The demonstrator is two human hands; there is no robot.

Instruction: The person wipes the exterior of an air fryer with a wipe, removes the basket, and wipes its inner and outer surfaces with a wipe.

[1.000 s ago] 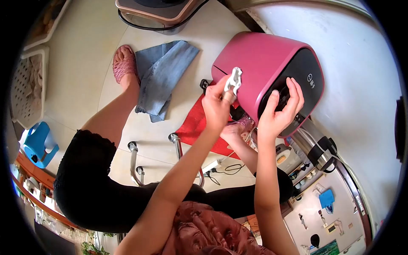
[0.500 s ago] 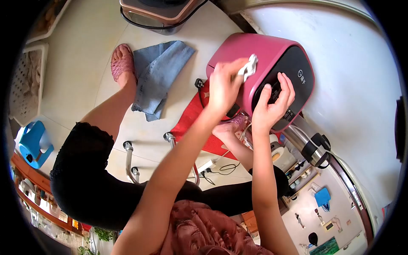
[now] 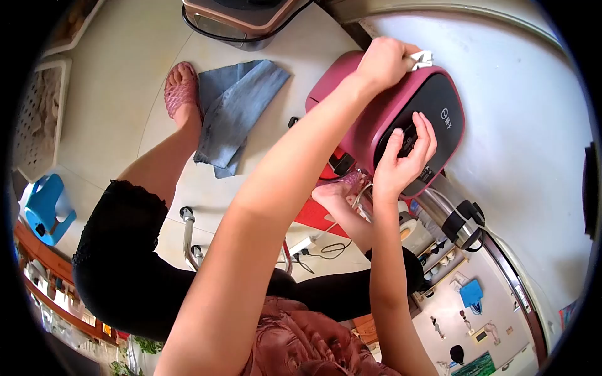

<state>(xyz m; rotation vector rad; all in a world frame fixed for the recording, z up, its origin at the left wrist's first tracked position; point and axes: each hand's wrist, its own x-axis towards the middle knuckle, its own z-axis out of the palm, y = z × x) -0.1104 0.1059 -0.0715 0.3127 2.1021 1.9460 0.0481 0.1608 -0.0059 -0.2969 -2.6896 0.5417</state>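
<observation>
A rounded pink appliance (image 3: 392, 116) with a glossy black front panel (image 3: 439, 94), marked in white, stands in front of me. My left hand (image 3: 390, 61) reaches across its top to the far edge, fingers closed on a crumpled white cloth or tissue (image 3: 420, 59); which of the two I cannot tell. The cloth is at the rim where pink casing meets black panel. Against the lower part of the panel, my right hand (image 3: 407, 153) is open, thumb apart from the fingers, with nothing in it.
A white surface (image 3: 520, 125) lies right of the appliance. On the floor are folded blue denim (image 3: 238, 113), a white power strip (image 3: 303, 245) with cables, and a blue plastic item (image 3: 50, 210). Another appliance (image 3: 241, 25) is at the top, and a white basket (image 3: 59, 113) at the left.
My left hand, with the white cloth, has moved up and right, from above the pink casing to its far edge by the panel. The right hand has stayed nearly in place.
</observation>
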